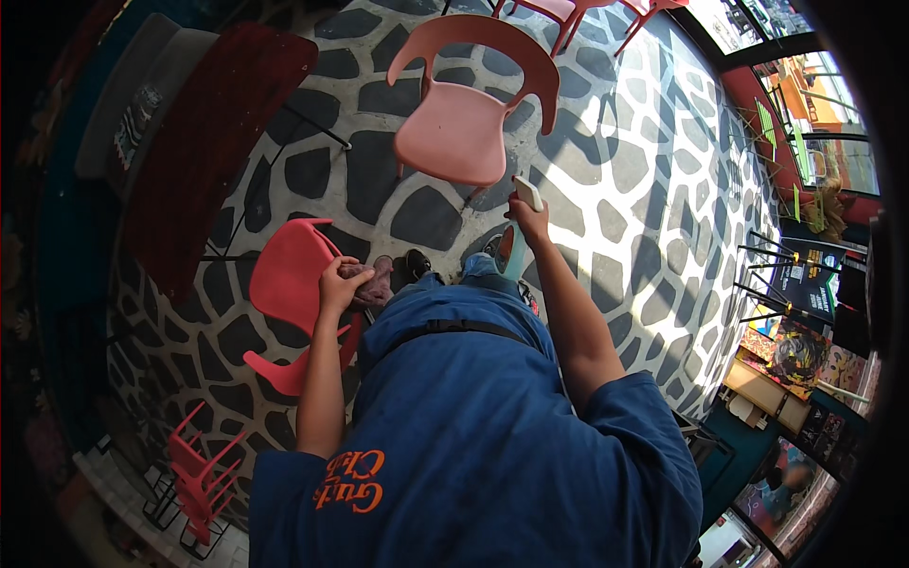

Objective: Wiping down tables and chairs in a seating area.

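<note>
My left hand point(339, 285) grips a crumpled mauve cloth point(375, 284), held beside my leg. Just beyond it on the left stands a coral-red plastic chair point(290, 273), and my forearm hides part of it. In my right hand point(531, 219) is a spray bottle with a white trigger head point(528, 193). Its translucent bluish bottle body point(516, 259) hangs below the fist near my right leg, with an orange patch on its side. A paler pink plastic chair point(449, 131) with a curved backrest faces me, ahead of both hands and apart from them.
A dark red table point(220, 142) stands to the left, with a grey bench seat point(128, 92) behind it. Stacked red chairs point(199, 476) are at the lower left. Upturned black stool legs point(770, 280) lie by the right wall. Sunlight crosses the stone-patterned floor point(426, 216).
</note>
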Demonstrator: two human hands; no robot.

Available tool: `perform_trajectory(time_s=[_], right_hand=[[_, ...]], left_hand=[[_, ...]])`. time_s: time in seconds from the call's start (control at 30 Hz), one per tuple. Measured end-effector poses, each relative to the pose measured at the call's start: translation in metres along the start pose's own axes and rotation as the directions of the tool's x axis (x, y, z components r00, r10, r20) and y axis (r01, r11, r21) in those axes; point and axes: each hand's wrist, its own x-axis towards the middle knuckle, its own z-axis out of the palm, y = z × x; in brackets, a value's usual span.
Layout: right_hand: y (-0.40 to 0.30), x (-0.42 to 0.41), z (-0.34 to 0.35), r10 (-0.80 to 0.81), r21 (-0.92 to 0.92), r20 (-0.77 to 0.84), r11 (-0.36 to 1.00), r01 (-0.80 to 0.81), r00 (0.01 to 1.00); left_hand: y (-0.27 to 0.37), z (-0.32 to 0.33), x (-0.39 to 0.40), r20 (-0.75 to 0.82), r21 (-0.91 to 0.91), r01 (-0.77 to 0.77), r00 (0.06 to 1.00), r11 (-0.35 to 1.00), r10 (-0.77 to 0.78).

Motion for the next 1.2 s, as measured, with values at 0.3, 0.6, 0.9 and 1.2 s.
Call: perform_trajectory(time_s=[0.3, 0.6, 0.9, 1.2], right_hand=[[0.013, 0.012, 0.023, 0.049, 0.266, -0.337, 0.963, 0.045, 0.940], [-0.028, 0.029, 0.073, -0.181, 0.220, -0.022, 0.958, 0.181, 0.983], [-0.080, 0.078, 0.103, -0.135, 0.350, -0.170, 0.918, 0.187, 0.976], [-0.100, 0.071, 0.092, -0.228, 0.008, 0.100, 0.974, 0.228, 0.969]], left_hand=[[0.010, 0.003, -0.004, -0.002, -0.005, 0.019, 1.000, 1.000, -0.019], [0.014, 0.002, -0.013, 0.004, 0.003, 0.020, 1.000, 1.000, -0.020], [0.023, 0.004, -0.032, -0.016, 0.047, 0.069, 0.998, 0.997, -0.068], [0.019, 0.017, -0.028, 0.019, 0.082, 0.063, 0.998, 0.995, -0.065]])
